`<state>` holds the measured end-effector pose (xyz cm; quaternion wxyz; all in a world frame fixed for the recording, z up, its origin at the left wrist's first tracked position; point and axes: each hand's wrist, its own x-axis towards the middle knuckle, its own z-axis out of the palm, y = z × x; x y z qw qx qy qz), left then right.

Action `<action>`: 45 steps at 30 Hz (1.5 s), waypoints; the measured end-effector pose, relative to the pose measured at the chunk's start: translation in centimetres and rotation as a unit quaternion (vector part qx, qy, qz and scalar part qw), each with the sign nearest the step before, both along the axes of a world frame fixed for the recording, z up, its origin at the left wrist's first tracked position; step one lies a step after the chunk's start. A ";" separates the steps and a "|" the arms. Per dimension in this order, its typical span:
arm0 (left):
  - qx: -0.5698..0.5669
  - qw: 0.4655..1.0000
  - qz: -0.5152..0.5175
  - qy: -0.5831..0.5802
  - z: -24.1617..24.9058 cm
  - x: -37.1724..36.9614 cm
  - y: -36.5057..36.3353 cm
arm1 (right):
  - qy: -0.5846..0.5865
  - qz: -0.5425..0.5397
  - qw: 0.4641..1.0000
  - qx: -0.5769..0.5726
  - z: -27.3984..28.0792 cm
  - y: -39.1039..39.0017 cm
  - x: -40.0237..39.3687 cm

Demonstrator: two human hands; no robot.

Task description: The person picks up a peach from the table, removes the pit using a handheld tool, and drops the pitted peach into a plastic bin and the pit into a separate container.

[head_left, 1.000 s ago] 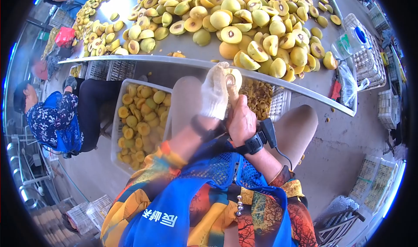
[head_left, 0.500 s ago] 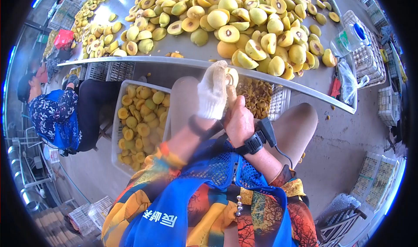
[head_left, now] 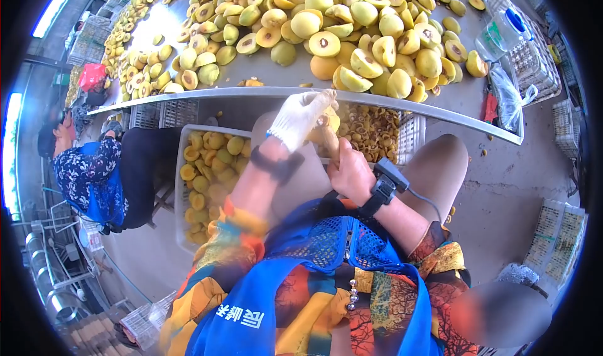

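Observation:
My left hand [head_left: 299, 120], in a white knit glove, is closed around a yellow peach half [head_left: 331, 120] just below the table's near edge. My right hand [head_left: 352, 175] is bare and wraps around the wooden handle of a pitting tool [head_left: 328, 140]. The tool's working end meets the fruit, but its shape is hidden. Underneath, a white crate [head_left: 411, 140] contains brown pits and scraps. At left stands another white crate [head_left: 182, 213], filled with peach halves [head_left: 200, 183].
Many halved peaches [head_left: 364, 64] are heaped on the metal table [head_left: 251, 92]. A clear plastic jug [head_left: 499, 36] and a plastic bag [head_left: 507, 95] are at its right end. A co-worker [head_left: 94, 174] sits at left. A blurred round dark shape [head_left: 502, 315] appears lower right.
My gloved hand has turned, with the peach half still in it. The tool has tilted with my right hand, which sits slightly lower and further right. The whole view has shifted a little.

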<state>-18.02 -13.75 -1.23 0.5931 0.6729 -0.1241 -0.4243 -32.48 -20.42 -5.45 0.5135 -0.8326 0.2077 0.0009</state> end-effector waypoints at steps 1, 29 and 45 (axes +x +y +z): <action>0.023 1.000 -0.005 -0.002 0.3 0.0 -0.1 | -0.037 -0.023 0.999 0.013 -0.4 0.3 0.0; -0.111 0.970 0.207 0.058 -1.2 -3.3 -0.2 | 0.037 -0.068 0.968 0.241 1.0 2.1 0.4; -0.199 0.956 0.117 0.180 -2.6 -2.2 1.3 | 0.113 -0.026 0.787 0.606 2.9 0.4 -0.2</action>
